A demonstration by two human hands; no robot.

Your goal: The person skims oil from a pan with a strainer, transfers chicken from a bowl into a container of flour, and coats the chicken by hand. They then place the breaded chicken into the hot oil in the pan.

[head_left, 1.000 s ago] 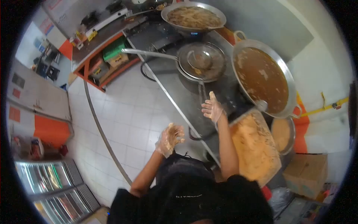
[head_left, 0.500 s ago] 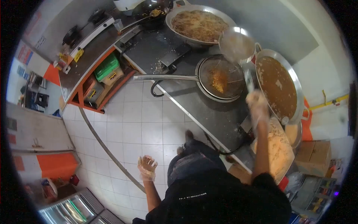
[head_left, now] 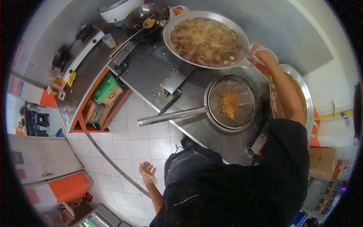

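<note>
My right hand (head_left: 261,53), in a clear plastic glove, is closed at the right rim of a large wok (head_left: 169,49). It grips a skimmer whose round edge (head_left: 233,37) shows in the bubbling oil; the handle is mostly hidden. Over the floor, away from the counter, my left hand (head_left: 147,173) is gloved too, palm up, with loosely curled fingers and nothing in it. A long-handled strainer (head_left: 242,94) with orange-yellow crumbs rests on a metal bowl between the woks. Brown liquid fills a second wok (head_left: 309,102), partly hidden behind my right arm.
A dark pan (head_left: 136,22) with a ladle (head_left: 148,24) stands at the counter's far left. The strainer's handle juts past the counter edge (head_left: 191,137). Below the side counter are a green-lidded box (head_left: 104,87) and a hose (head_left: 109,160) across the floor. Cardboard boxes (head_left: 321,160) stand at right.
My right hand has moved up and away from me, taking the skimmer from between the woks into the bubbling oil. The view has shifted. My left hand stays low and open.
</note>
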